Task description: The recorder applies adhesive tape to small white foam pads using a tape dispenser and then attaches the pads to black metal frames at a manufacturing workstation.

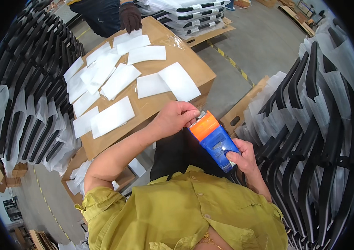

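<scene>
My right hand [243, 157] grips a blue and orange handheld tape dispenser [222, 151], thumb resting on its blue side. The orange end, with a toothed metal edge, points up and left. At that edge my left hand [180, 115] has thumb and fingers pinched together; what they hold, if anything, is too small to make out. Just beyond them, a white foam-like sheet [180, 81] overlaps another on a large cardboard box [208, 75]. More white sheets [120, 80] lie loosely spread and stacked over the box top.
Across the box, a person's dark gloved hand [130, 17] touches the sheets. Racks of black curved tubes in white wrapping stand at left [39, 83] and right [310, 137]. Wrapped frames [195, 18] are stacked behind. An open carton [75, 171] with white wrapping sits below the box.
</scene>
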The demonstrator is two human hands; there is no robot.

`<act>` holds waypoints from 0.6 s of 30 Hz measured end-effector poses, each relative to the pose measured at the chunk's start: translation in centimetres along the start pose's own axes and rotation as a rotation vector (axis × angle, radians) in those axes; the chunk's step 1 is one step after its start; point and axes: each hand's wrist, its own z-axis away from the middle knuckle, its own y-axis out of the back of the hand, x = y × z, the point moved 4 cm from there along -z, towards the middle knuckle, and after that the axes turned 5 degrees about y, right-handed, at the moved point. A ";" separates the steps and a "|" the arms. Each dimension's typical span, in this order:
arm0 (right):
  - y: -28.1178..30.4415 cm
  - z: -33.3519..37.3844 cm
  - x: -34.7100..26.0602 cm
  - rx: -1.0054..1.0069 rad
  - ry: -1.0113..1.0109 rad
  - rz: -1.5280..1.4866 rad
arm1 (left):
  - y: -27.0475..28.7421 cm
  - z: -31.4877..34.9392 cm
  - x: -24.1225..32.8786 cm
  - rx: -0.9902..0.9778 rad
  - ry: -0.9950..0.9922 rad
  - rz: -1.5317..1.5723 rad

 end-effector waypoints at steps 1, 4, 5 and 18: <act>0.0 -0.1 0.0 -0.011 -0.012 -0.003 | 0.0 -0.1 0.0 -0.014 0.014 0.004; -0.1 -0.2 0.2 -0.023 -0.028 -0.006 | 0.2 -0.5 0.1 -0.058 0.084 0.112; 0.0 -0.1 0.3 -0.010 -0.030 -0.001 | 0.4 -0.6 0.3 -0.057 0.065 0.042; 1.0 -0.9 0.6 0.088 -0.096 -0.061 | 6.6 -6.8 1.2 0.404 -0.282 -0.674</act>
